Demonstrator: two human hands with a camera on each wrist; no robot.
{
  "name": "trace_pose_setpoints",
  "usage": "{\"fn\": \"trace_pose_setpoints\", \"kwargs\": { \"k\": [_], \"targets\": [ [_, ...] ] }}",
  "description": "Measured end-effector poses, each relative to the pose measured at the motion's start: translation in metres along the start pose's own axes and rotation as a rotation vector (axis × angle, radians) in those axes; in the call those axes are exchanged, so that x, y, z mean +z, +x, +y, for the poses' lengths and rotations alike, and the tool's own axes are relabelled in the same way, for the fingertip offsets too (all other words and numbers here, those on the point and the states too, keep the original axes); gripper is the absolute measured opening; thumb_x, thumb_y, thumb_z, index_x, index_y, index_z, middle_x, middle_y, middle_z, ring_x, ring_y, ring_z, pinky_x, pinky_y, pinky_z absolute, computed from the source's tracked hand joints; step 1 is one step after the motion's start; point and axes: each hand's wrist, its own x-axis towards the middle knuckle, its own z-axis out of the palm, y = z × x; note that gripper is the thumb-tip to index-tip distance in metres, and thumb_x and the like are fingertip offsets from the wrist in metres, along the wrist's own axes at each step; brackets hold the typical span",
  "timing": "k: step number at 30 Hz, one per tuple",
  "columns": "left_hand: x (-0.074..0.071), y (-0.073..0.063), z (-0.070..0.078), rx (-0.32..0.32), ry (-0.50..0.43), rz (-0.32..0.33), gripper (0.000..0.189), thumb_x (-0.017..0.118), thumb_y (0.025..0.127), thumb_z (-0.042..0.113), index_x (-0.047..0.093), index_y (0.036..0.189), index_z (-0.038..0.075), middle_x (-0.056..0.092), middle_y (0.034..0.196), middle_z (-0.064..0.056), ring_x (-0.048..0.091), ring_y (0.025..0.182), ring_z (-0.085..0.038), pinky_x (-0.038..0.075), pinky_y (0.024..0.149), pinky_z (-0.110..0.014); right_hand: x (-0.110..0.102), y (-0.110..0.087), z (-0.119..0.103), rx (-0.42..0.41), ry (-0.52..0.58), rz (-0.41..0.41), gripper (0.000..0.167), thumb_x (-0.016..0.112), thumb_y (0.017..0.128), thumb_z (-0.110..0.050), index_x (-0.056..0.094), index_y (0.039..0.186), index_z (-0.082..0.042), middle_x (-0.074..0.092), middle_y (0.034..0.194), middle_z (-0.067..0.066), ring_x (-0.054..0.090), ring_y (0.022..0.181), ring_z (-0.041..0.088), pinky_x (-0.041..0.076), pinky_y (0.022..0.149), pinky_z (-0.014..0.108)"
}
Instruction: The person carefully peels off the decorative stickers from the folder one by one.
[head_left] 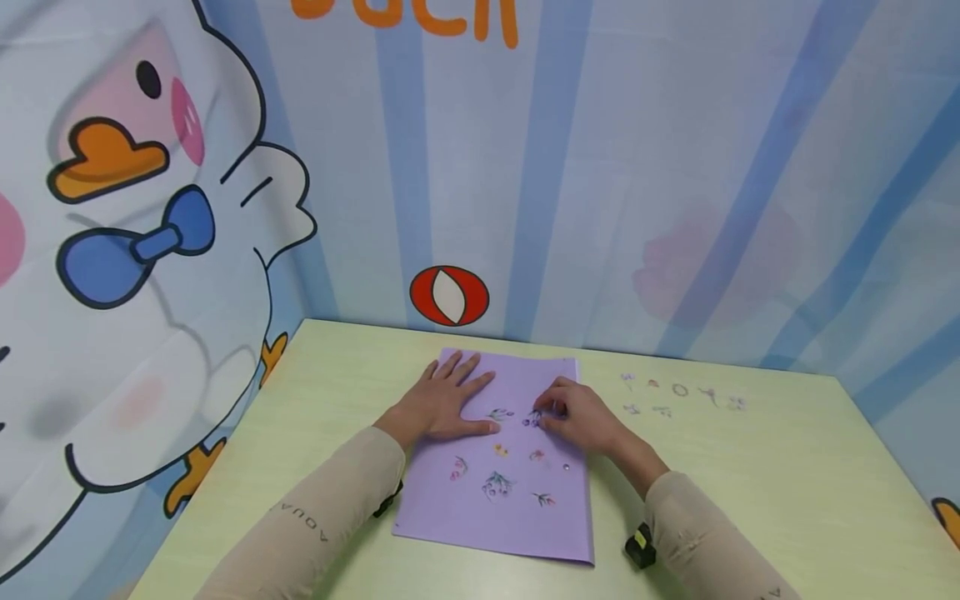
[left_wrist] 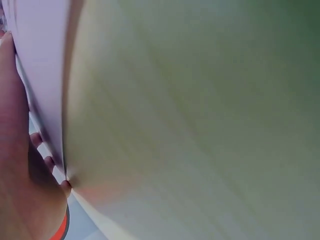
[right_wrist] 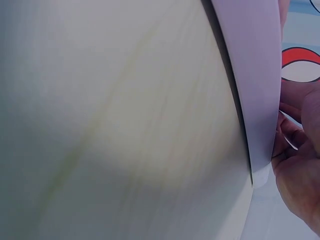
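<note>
A purple sheet of paper (head_left: 525, 533) lies on the table with several small flower stickers on it. My left hand (head_left: 444, 407) rests flat on its upper left part, fingers spread, the thumb near a green-leaved sticker (head_left: 498, 414). My right hand (head_left: 581, 414) is at the upper right of the sheet, fingers curled, thumb and fingertips pinching the edge of a purple flower sticker (head_left: 532, 419). Those fingertips partly cover the sticker. Both wrist views show the sheet's edge and part of each hand; the stickers are mostly out of sight there.
Several more small stickers, among them a round wreath (head_left: 679, 390), lie on the pale yellow table (head_left: 750, 483) to the right of the sheet. Behind the table hangs a striped blue cloth (head_left: 480, 183) with a cartoon duck at left.
</note>
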Motion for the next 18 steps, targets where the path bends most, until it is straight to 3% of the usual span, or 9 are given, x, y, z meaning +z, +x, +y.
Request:
{"fn": "trace_pose_setpoints", "kwargs": {
  "k": [18],
  "targets": [
    [-0.001,-0.002,0.001,0.020,-0.048,0.015,0.100,0.047,0.092,0.086,0.024,0.171,0.029,0.012,0.178,-0.009,0.005,0.163,-0.038,0.011,0.127,-0.064,-0.006,0.011,-0.005,0.100,0.053,-0.038,0.003,0.074,0.096,-0.008,0.072,0.098,-0.006,0.063,0.089,0.000,0.056,0.080,0.015,0.048,0.074,0.033]
  ]
}}
